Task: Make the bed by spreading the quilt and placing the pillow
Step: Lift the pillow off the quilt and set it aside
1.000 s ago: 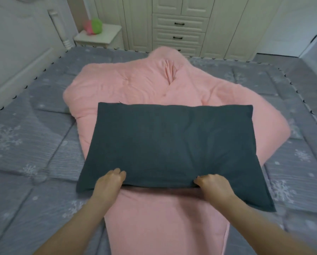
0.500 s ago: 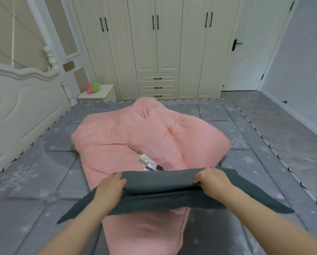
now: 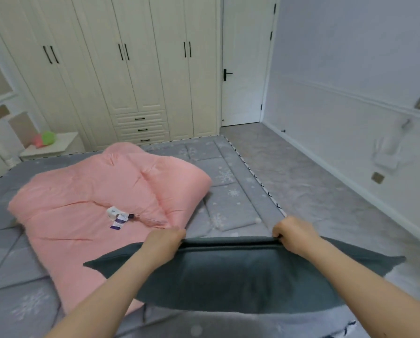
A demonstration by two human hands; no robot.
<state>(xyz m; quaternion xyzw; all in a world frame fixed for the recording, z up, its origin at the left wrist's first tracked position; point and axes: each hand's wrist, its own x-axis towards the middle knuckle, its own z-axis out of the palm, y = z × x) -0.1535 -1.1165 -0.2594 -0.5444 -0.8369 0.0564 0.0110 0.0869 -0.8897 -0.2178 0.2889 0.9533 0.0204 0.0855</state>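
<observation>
Both grips, left hand (image 3: 164, 242) and right hand (image 3: 292, 236), clenched on pillow (image 3: 228, 274) far edge; bunched quilt (image 3: 94, 203) left, bare floor (image 3: 313, 186) right.

One pillow (image 3: 240, 272), one pink quilt (image 3: 94, 198), two hands, one nightstand (image 3: 55, 146), one door (image 3: 243, 69).

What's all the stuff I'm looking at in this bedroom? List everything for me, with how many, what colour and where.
quilt: one, pink, bunched on the bed, left of centre
label: one, white and purple, on the quilt
pillow: one, dark grey, held up over the bed's near edge
bed: one, grey snowflake cover
wardrobe: one, cream, far wall
door: one, white, right of wardrobe
nightstand: one, white, far left, pink and green things on top
left hand: grips pillow's top edge
right hand: grips pillow's top edge
</observation>
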